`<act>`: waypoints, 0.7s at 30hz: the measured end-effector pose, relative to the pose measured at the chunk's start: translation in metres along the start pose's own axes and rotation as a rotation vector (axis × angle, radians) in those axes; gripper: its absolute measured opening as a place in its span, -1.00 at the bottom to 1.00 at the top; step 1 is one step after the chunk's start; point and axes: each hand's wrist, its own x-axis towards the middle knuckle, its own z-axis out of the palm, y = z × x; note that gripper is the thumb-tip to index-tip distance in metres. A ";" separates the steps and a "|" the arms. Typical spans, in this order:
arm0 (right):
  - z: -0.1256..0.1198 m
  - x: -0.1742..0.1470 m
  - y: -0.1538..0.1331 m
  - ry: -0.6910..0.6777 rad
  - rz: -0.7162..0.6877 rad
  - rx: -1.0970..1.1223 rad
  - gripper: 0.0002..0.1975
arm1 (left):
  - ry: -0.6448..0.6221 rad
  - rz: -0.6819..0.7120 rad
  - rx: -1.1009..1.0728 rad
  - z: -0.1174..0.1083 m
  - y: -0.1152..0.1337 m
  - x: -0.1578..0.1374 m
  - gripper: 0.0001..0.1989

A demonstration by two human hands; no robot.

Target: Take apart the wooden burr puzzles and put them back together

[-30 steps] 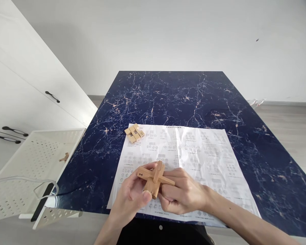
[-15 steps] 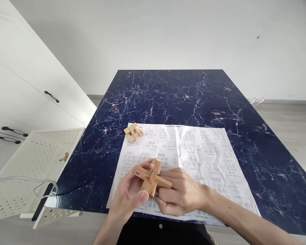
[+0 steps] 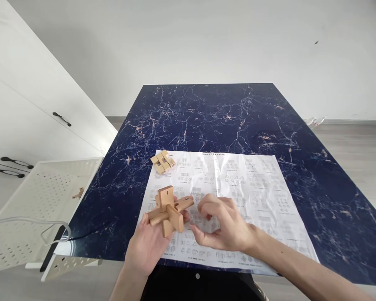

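Your left hand (image 3: 147,246) is turned palm up, gripping the wooden puzzle (image 3: 171,214) between the thumb on one bar and fingers beneath. Your right hand (image 3: 222,221) sits just beside it on the right, fingers loosely curled and thumb parted from the forefinger, apart from the wood. Below both lies the creased printed sheet (image 3: 238,190), its lower edge near the tabletop's (image 3: 203,117) front edge; past its top, blue marbled surface runs toward the wall. A paler block puzzle (image 3: 163,161) rests on the sheet's upper-left corner. You can read what seems a "3" on the right-hand bar; the sheet's print is too small.
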 end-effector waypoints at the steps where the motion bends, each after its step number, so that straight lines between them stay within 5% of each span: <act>1: -0.001 0.000 0.000 0.012 0.025 -0.019 -0.82 | -0.006 -0.023 -0.007 0.000 0.000 0.000 -0.38; 7: -0.004 0.002 0.000 -0.094 0.037 -0.096 -0.85 | -0.035 -0.148 0.017 -0.005 -0.001 -0.003 -0.53; 14: -0.008 0.007 0.004 -0.035 -0.029 -0.079 -0.80 | -0.080 -0.098 0.036 0.009 0.006 0.000 -0.37; 18: -0.011 0.005 0.009 -0.018 0.005 -0.064 -0.84 | 0.002 -0.040 0.350 0.009 0.017 -0.007 -0.29; 21: -0.013 0.004 0.013 -0.006 0.064 -0.061 -0.87 | 0.118 0.130 0.836 0.009 0.024 -0.014 -0.25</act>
